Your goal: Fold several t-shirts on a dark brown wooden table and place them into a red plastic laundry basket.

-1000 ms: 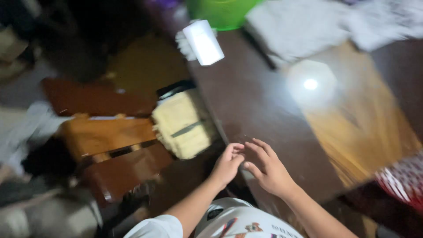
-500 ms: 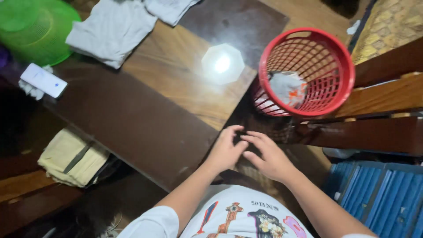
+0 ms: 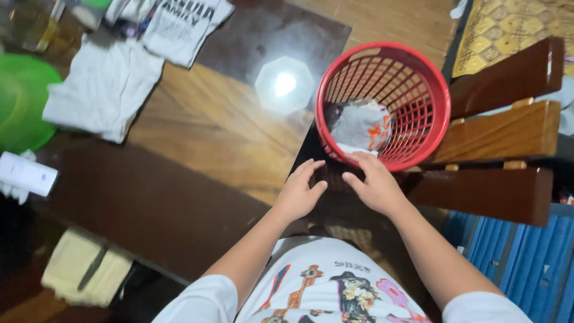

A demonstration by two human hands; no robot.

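A red plastic laundry basket (image 3: 431,98) stands on a wooden bench to the right of the table. Crumpled grey and orange cloth (image 3: 362,125) lies inside it. My right hand (image 3: 373,185) reaches toward the basket's near rim, fingertips almost touching it, fingers spread. My left hand (image 3: 301,191) is just left of it over the table's edge, fingers apart, holding nothing.
The wooden table (image 3: 197,131) carries white and printed clothes (image 3: 107,84) at its far left, a green plastic bowl (image 3: 21,98) and a white rectangular object (image 3: 27,173). A slatted wooden bench (image 3: 502,137) lies to the right, a blue ribbed surface (image 3: 520,263) below it.
The view swung from the left side of the table to the basket. My hands, held together before, have parted and moved up toward the basket's rim.
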